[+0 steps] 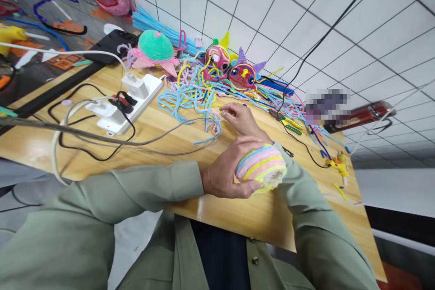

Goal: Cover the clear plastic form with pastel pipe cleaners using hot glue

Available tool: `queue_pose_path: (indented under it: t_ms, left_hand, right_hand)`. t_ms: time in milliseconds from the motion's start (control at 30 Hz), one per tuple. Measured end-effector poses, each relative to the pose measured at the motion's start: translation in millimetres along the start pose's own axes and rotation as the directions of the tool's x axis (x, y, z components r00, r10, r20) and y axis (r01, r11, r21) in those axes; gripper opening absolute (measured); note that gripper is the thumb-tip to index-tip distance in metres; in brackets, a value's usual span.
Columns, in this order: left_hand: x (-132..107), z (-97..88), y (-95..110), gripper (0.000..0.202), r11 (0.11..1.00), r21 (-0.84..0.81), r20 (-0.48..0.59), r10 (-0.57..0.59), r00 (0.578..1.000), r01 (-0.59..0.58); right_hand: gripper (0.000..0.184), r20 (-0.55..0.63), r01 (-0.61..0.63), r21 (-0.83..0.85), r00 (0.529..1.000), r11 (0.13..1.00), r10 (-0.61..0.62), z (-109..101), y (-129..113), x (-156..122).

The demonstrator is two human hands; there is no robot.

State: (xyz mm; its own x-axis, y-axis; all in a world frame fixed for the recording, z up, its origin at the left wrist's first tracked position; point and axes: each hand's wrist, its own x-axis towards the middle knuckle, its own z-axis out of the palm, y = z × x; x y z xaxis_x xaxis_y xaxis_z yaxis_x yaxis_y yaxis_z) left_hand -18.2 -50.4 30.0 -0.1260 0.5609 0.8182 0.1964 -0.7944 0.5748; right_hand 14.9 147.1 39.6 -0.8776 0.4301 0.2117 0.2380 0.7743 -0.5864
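While the left hand [222, 174] wraps its fingers around a striped ball [261, 166] of pink, blue and yellow pipe cleaners, holding it just above the desk [238, 215] near the front edge, the right hand [243, 120] lies just beyond, palm down. Its fingers [228, 111] are drawn narrow, tips touching strands at the edge of a loose pile of pipe cleaners [190, 95]; whether they grip one I cannot tell. Left of the pile sits a white power strip [125, 104] with cables plugged in. Farther back stand a green-domed figure [154, 50] and two round, eared heads [242, 74], then a blue bundle [159, 25].
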Motion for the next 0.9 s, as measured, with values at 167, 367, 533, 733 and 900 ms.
queue_pose_path:
  t_ms: [167,367,533,733,900]
  left_hand:
    - [-3,0.5,-8,0.086,1.0,-0.015,-0.002,0.014,1.0,-0.014]
    - [-2,1.2,-14,0.09,0.999,-0.018,-0.02,0.034,0.999,-0.035]
    - [24,-6.4,-3,0.082,0.998,-0.05,-0.117,0.043,0.992,-0.049]
    - [85,-7.9,31,0.079,0.934,-0.231,-0.177,-0.318,0.932,0.274]
    - [107,6.7,38,0.087,0.845,-0.419,-0.111,-0.411,0.905,0.332]
  right_hand:
    - [0.013,0.07,0.055,-0.077,0.996,0.996,-0.049,18,4,13]
    - [0.009,-0.001,0.043,-0.168,0.999,0.985,-0.044,5,13,12]
    - [0.023,-0.093,0.078,-0.12,0.992,0.99,-0.09,0,1,31]
    - [0.031,0.102,0.121,0.04,0.987,0.992,-0.125,18,-39,59]
    - [0.024,0.258,-0.016,0.391,0.962,0.92,-0.093,8,-56,69]
